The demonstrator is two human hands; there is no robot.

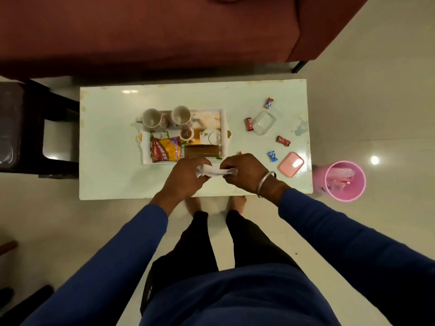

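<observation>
Two hands, both busy on one thing. Left hand (186,178) curls its fingers round the crumpled end of a white wrapper (213,171). Right hand (246,171) pinches the other, twisted end between thumb and fingertips, with a bangle (264,184) on that wrist. The wrapper is stretched between them over the near part of the table (113,180), just in front of the tray (224,128). Cannot tell if it touches the top. Paper or foil, cannot tell either.

Handling, my read: very light, thin and soft. It crumples at once, gives no stiffness to push against and would likely tear if pulled hard. The ends are the sensible hold, as they are held now. A pinch is enough, and one hand could ball it up.

Next out is the tray. It holds a snack packet (166,149) and a brown box (201,150) at the near side. Behind these are a small cup (186,134) and a white pot (210,136). Two mugs (151,118) are at the far side.

Right of the tray, on the table, a blue candy (272,156) lies near a pink lid (291,164). A red candy (283,140) is a bit farther out, then a clear box (264,122), open. A pink bin (344,181) stands on the floor just off the table's right end, with scraps inside. It looks the likely drop spot for the wrapper.

Farthest is a red sofa (164,31), with a dark stool (28,128) at the left.
</observation>
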